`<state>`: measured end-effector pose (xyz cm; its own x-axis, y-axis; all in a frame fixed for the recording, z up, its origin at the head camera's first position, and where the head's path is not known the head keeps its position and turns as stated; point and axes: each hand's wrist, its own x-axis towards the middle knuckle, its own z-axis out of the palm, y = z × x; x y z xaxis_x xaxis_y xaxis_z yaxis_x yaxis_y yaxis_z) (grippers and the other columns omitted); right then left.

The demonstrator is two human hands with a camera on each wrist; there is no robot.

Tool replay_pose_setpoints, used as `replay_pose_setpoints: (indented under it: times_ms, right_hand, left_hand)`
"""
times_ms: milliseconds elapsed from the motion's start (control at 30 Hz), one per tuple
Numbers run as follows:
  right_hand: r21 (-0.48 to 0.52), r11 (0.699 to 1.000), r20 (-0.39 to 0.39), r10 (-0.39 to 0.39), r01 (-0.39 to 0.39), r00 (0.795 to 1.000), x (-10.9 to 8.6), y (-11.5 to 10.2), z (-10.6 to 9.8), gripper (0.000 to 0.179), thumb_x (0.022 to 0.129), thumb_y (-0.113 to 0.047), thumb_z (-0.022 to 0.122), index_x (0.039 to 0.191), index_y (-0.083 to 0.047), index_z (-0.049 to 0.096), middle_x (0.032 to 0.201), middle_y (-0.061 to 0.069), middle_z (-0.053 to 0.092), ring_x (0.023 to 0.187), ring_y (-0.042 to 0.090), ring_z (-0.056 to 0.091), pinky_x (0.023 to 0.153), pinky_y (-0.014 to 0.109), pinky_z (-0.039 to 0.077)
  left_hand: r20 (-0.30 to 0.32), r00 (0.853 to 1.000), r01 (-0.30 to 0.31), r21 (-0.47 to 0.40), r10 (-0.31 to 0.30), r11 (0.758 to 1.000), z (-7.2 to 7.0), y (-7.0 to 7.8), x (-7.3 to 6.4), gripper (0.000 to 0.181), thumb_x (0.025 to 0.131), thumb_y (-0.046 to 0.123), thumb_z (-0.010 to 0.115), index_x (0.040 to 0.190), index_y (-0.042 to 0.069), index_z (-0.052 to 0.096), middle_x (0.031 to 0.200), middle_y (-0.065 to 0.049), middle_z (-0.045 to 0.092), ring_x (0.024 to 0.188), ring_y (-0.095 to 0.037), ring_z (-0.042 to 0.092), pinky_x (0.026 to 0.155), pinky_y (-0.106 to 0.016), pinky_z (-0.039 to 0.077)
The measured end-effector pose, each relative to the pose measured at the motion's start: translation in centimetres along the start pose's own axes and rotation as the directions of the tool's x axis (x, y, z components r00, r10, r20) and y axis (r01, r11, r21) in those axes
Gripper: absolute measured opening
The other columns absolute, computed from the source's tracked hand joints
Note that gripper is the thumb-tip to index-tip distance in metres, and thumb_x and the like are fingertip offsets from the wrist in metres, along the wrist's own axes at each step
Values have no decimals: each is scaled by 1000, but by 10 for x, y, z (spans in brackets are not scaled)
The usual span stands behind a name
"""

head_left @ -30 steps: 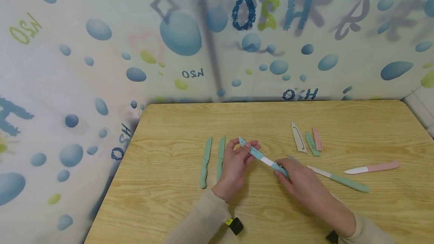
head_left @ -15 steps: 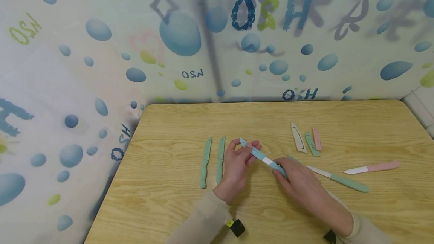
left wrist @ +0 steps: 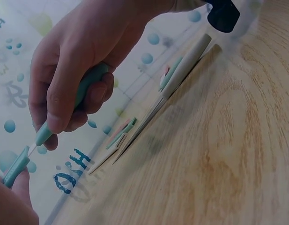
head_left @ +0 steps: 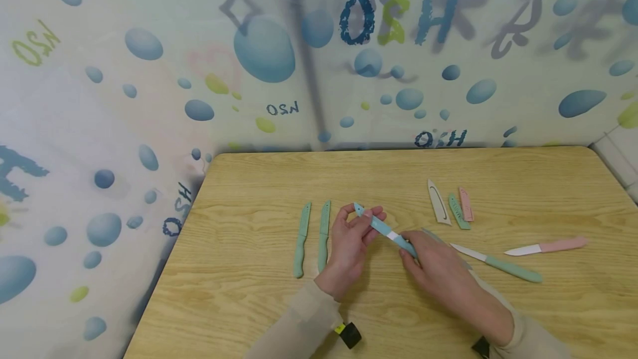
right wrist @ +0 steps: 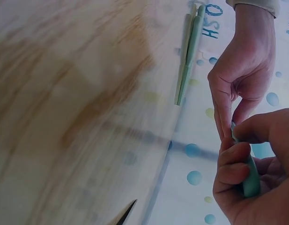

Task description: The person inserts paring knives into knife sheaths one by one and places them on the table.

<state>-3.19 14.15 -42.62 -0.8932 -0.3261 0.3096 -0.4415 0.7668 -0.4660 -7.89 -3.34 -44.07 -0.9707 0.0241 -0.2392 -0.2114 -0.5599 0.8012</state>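
In the head view my left hand (head_left: 349, 245) pinches a light blue blade sheath (head_left: 380, 226) between thumb and fingers. My right hand (head_left: 441, 270) grips the light blue handle (head_left: 407, 246) of a knife, whose blade lies mostly inside that sheath. Only a short white strip of blade (head_left: 392, 235) shows between handle and sheath. The left wrist view has the same handle (left wrist: 88, 82) inside the curled right fingers, with the sheath (left wrist: 15, 168) at lower left. Both are held above the table.
Two green sheathed knives (head_left: 302, 242) lie left of my left hand. Cream (head_left: 438, 203), green (head_left: 458, 212) and pink (head_left: 466, 204) sheaths lie at back right. Bare green-handled (head_left: 513, 269) and pink-handled (head_left: 563, 245) knives lie rightward. A cream-handled knife (left wrist: 186, 65) is partly hidden beneath my right hand.
My right hand has moved slightly left toward my left hand, and the knife's blade has slid deeper into the blue sheath, so less white shows. My left hand is nearly still.
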Motion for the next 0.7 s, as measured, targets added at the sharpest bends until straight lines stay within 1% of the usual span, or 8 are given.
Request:
replay_pose_setpoints:
  times_ms: [133,300,433,567,700]
  right_hand:
    - [-2,1000,-1,-15,15,1000,1,0,2,23,91,-4,77,111,-3,66,82,-6,55,70,7,46,55,22,43]
    - [4,1000,14,-16,16,1000,3,-1,3,22,91,-4,76,111,-2,66,81,-6,55,70,7,45,56,22,43]
    - [11,1000,7,-25,25,1000,4,-2,3,22,91,-4,76,110,-2,66,80,-6,54,69,7,45,55,22,42]
    - [9,1000,3,-24,24,1000,4,-2,4,22,91,-4,76,111,-1,66,81,-6,55,69,7,46,55,22,42]
    - [17,1000,17,-8,8,1000,5,-1,5,22,92,-4,76,112,-1,66,81,-5,55,70,8,46,56,23,42]
  left_hand:
    - [-2,1000,-2,-7,2,1000,1,0,-1,32,104,3,60,129,-5,43,114,-23,73,103,-26,75,94,-37,60]
    - [-2,1000,-7,-10,7,1000,2,1,-2,32,104,3,61,129,-6,43,113,-23,73,101,-26,75,93,-37,60]
    - [-5,1000,-9,-10,9,1000,2,1,-3,31,104,2,60,129,-6,43,113,-23,74,101,-26,75,93,-37,60]
    - [2,1000,1,-4,-1,1000,2,-1,-3,30,105,3,59,129,-5,42,113,-22,73,102,-26,75,93,-36,60]
    - [11,1000,16,6,-16,1000,1,-4,-3,30,105,3,58,129,-5,42,115,-22,73,104,-26,74,94,-36,60]
